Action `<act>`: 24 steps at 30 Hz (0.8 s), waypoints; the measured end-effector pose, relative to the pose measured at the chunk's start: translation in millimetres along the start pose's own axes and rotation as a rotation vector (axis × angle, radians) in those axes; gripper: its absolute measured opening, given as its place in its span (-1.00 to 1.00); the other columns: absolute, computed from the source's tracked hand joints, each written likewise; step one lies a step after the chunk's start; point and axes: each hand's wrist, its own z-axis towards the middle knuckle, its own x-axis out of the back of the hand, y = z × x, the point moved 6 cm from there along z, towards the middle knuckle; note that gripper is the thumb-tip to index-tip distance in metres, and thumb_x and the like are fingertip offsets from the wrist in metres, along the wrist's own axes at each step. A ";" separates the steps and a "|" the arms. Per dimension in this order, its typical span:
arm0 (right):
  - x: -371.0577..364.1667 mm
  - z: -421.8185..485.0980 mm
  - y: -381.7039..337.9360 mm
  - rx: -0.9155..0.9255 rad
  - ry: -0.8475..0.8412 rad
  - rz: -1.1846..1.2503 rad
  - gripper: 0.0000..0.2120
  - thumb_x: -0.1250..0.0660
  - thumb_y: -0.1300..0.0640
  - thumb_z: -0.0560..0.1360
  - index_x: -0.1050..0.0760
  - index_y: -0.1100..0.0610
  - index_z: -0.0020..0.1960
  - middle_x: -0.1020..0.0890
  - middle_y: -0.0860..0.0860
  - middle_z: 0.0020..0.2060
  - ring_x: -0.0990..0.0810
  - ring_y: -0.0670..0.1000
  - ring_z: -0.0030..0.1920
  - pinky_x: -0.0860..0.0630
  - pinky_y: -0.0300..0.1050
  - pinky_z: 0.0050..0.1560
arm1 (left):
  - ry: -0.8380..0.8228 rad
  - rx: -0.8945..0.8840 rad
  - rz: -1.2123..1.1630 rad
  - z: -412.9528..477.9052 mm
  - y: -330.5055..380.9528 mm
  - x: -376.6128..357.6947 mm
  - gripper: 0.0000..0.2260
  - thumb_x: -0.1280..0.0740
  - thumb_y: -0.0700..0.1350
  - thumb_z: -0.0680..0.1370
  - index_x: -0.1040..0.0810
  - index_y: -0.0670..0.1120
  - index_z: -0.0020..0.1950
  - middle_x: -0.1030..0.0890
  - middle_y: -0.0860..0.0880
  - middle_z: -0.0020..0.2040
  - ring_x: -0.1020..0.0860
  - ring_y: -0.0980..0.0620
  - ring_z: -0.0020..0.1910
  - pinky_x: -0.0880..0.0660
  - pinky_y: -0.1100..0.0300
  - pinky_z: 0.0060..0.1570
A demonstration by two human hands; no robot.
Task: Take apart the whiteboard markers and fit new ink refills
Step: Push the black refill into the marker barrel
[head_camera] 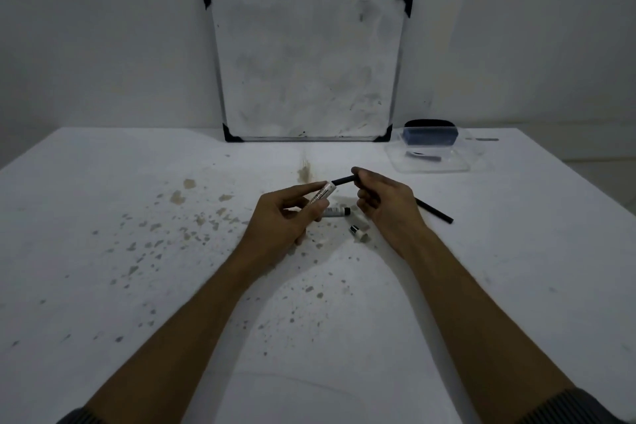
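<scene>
My left hand [282, 213] grips a white marker barrel [321, 196], tilted with its open end up and to the right. A black ink refill [342, 180] sticks out of that open end, and my right hand [382, 199] pinches its far tip between thumb and forefinger. Under my hands lies a second marker piece [339, 211], white with a black end. A small white cap [359, 232] rests just in front of it. Another black refill rod [434, 210] lies on the table to the right of my right hand.
A white table [137, 251] with brown stains carries everything. A small whiteboard [306, 68] leans on the wall at the back. To its right stands a clear plastic tray [430, 161] with a dark eraser-like block [430, 134] and a dark piece inside.
</scene>
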 end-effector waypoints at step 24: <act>-37.6 -47.6 -23.4 0.531 -0.084 -0.471 -0.85 -0.44 0.18 0.57 -0.66 0.09 0.13 -0.74 -0.04 -0.12 -0.69 -0.07 -0.17 -0.63 -0.19 -0.16 | -0.057 0.050 -0.018 -9.7 5.7 -5.1 -0.73 -0.29 -0.05 0.70 -0.66 -0.09 0.34 -0.67 -0.04 -0.28 -0.54 -0.09 -0.58 -0.43 0.28 -0.61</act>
